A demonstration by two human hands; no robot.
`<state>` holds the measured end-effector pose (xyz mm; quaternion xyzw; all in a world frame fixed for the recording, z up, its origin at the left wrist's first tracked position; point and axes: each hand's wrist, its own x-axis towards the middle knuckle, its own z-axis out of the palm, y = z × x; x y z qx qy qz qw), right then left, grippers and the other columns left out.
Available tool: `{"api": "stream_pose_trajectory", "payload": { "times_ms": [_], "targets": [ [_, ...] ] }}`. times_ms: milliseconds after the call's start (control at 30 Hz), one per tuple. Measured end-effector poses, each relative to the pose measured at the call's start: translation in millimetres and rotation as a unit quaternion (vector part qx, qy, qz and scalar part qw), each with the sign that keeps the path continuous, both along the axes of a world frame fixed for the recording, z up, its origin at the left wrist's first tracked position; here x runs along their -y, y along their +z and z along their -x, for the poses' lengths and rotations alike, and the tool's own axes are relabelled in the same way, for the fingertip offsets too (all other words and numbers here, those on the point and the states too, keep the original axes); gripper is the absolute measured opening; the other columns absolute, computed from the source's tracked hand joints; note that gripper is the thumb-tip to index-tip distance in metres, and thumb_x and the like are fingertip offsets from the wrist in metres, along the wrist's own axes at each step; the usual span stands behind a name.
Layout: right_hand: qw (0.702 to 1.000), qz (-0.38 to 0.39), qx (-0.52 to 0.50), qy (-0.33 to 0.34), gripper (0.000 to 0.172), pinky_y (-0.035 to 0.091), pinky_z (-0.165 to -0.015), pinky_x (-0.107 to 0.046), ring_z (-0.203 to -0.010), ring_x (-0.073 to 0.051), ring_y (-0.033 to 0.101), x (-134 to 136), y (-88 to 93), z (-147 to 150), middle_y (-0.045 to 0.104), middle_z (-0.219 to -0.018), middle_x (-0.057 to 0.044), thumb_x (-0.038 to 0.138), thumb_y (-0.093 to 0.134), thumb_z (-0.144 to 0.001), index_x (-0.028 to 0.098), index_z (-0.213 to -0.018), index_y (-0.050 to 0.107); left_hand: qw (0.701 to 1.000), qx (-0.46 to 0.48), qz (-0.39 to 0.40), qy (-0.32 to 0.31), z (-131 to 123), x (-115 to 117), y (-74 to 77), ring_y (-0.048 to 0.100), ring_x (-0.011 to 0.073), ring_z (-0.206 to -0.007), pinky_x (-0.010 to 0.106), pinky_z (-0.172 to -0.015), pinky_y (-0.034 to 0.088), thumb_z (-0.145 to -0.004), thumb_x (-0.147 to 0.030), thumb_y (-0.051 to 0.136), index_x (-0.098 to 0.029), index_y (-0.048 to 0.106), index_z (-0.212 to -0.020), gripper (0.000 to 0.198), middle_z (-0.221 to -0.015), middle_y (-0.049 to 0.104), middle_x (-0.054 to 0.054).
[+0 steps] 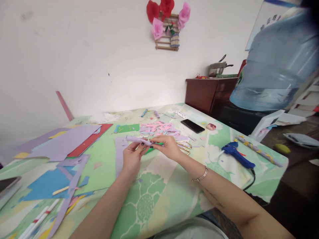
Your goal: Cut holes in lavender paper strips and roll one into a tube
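Observation:
A narrow piece of lilac paper (136, 139), looking folded or rolled, is held above the table between my two hands. My left hand (131, 156) pinches it from below with thumb and fingers. On its right end, the fingertips of my right hand (166, 146) are closed. Something green (149, 150) shows just under the hands; its kind is hard to make out. Gold scissor handles (185, 146) lie beside my right hand, their blades hidden. Behind the hands is a heap of small pink and lilac paper scraps (161, 128).
Coloured paper sheets (62, 142) and cut strips (72, 189) cover the left side. To the right are a black phone (192, 126), a blue glue gun (238, 155) with its cord, and a lilac paper tube (259, 151) wrapped in yellow. A large water bottle (271, 66) stands beyond the table edge.

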<state>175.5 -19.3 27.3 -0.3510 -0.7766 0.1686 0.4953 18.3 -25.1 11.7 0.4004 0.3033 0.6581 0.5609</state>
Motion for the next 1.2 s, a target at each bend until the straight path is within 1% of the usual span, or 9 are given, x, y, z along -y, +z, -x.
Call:
{"api": "stream_pose_trajectory", "payload": {
  "times_ms": [167,267,333,500,600,700,933,1067,1200],
  "targets": [
    [0.99,0.128,-0.049,-0.026,0.023,0.053,-0.074,-0.032,-0.082,-0.022,0.068,-11,-7.8,-3,0.073,-0.088,-0.004,0.02,0.069,-0.07,0.019,-0.093,0.073,0.998,0.061,0.002,0.022,4,-5,2.4,0.065,0.0156,-0.081,0.033,-0.083,0.053,-0.056,-0.021,0.08,-0.014,0.069,-0.074,0.022,-0.08,0.07,0.002],
    [0.983,0.168,-0.068,-0.024,0.029,0.055,-0.064,-0.032,-0.07,-0.021,0.068,-13,-11.3,-2,0.073,-0.086,-0.006,0.022,0.069,-0.069,0.016,-0.097,0.072,0.997,0.074,0.005,0.02,4,-6,2.5,0.065,0.0151,-0.08,0.032,-0.082,0.053,-0.057,-0.019,0.079,-0.013,0.069,-0.073,0.02,-0.079,0.07,0.002],
    [0.986,0.151,-0.067,-0.025,0.029,0.055,-0.062,-0.03,-0.066,-0.019,0.067,-12,-12.6,-1,0.073,-0.086,-0.005,0.023,0.068,-0.07,0.018,-0.098,0.072,0.997,0.078,0.005,0.019,3,-5,3.1,0.066,0.015,-0.079,0.031,-0.082,0.053,-0.058,-0.019,0.079,-0.012,0.068,-0.072,0.018,-0.079,0.07,0.002],
    [0.996,0.029,-0.051,-0.069,0.023,0.054,-0.067,-0.029,-0.069,-0.018,0.067,-6,-11.4,2,0.073,-0.086,-0.006,0.02,0.065,-0.073,0.019,-0.095,0.073,0.994,0.108,0.016,0.004,2,-4,7.0,0.067,0.0158,-0.081,0.031,-0.081,0.054,-0.066,-0.016,0.074,-0.012,0.067,-0.076,0.013,-0.083,0.071,0.004],
    [0.997,0.007,-0.068,-0.044,0.027,0.053,-0.068,-0.027,-0.072,-0.016,0.066,-2,-9.8,4,0.072,-0.09,-0.006,0.016,0.062,-0.074,0.02,-0.098,0.072,0.99,0.13,0.047,0.009,3,-4,9.1,0.068,0.0148,-0.077,0.029,-0.078,0.055,-0.07,-0.013,0.068,-0.011,0.065,-0.075,0.006,-0.079,0.072,0.005],
    [0.992,0.047,-0.119,0.002,0.031,0.053,-0.067,-0.027,-0.069,-0.015,0.065,-1,-9.7,5,0.072,-0.089,-0.005,0.011,0.058,-0.072,0.021,-0.098,0.072,0.988,0.137,0.068,0.011,3,-4,10.1,0.069,0.0137,-0.073,0.027,-0.075,0.056,-0.075,-0.011,0.062,-0.011,0.065,-0.075,0.003,-0.075,0.073,0.005],
    [0.93,0.212,-0.283,0.101,0.025,0.051,-0.062,-0.027,-0.058,-0.013,0.062,-3,-7.7,8,0.069,-0.062,-0.002,0.013,0.06,-0.067,0.018,-0.087,0.074,0.988,0.137,0.071,0.014,1,-5,9.8,0.069,0.0136,-0.072,0.027,-0.074,0.057,-0.078,-0.009,0.057,-0.01,0.065,-0.074,0.009,-0.074,0.073,0.006],
    [0.906,0.245,-0.321,0.13,0.023,0.05,-0.066,-0.027,-0.063,-0.013,0.062,-4,-7.6,7,0.069,-0.063,-0.001,0.013,0.059,-0.066,0.018,-0.082,0.075,0.989,0.131,0.066,0.013,2,-4,9.6,0.069,0.0133,-0.072,0.027,-0.077,0.056,-0.078,-0.008,0.057,-0.01,0.065,-0.074,0.01,-0.074,0.073,0.006],
    [0.896,0.248,-0.338,0.149,0.023,0.048,-0.066,-0.026,-0.064,-0.013,0.062,-4,-8.5,6,0.068,-0.065,-0.001,0.012,0.061,-0.065,0.019,-0.081,0.075,0.99,0.125,0.061,0.015,1,-4,10.5,0.069,0.0139,-0.075,0.029,-0.079,0.056,-0.078,-0.009,0.057,-0.01,0.065,-0.075,0.009,-0.075,0.073,0.006]
  ]
}}
